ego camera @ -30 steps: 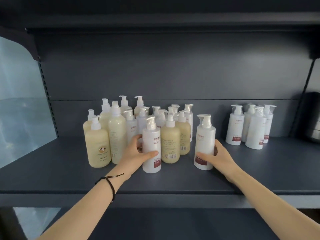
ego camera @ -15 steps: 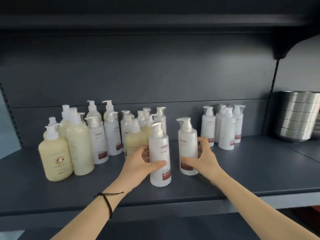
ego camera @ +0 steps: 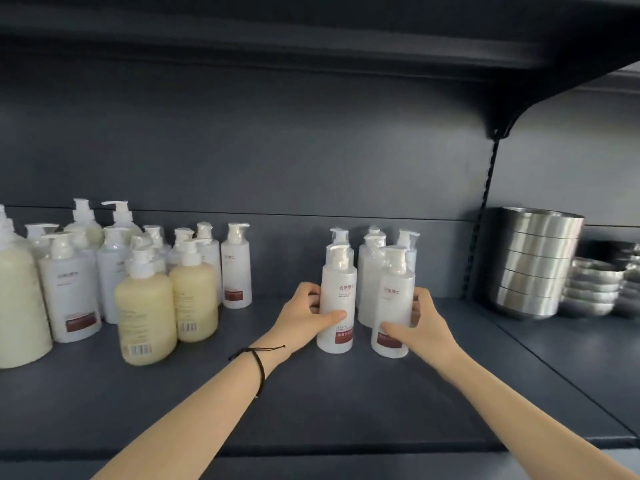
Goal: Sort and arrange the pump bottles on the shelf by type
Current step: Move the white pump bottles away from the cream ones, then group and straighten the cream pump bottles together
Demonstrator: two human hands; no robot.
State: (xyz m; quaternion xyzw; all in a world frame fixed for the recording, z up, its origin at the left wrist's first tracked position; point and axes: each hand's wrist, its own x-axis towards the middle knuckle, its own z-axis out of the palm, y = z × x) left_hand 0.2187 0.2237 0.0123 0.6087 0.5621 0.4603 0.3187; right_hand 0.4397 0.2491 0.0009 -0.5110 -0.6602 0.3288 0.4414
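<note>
My left hand point(ego camera: 306, 315) grips a tall white pump bottle point(ego camera: 337, 289) with a dark red label. My right hand point(ego camera: 420, 323) grips a second white pump bottle point(ego camera: 394, 289) of the same kind. Both stand upright on the dark shelf point(ego camera: 329, 403), right in front of a small group of matching white bottles point(ego camera: 369, 268) at the back. On the left stands a mixed cluster: cream-yellow pump bottles point(ego camera: 145, 313) and more white ones point(ego camera: 71, 292).
Stacked steel bowls point(ego camera: 535, 261) and more metal dishes point(ego camera: 595, 285) fill the neighbouring bay on the right, past a slotted upright point(ego camera: 483, 216). Another shelf board hangs overhead. Bare shelf lies between the two bottle groups and along the front edge.
Both hands have carried their white bottles to the right, away from the mixed cluster, up to the white group at the back right. My view has swung right too.
</note>
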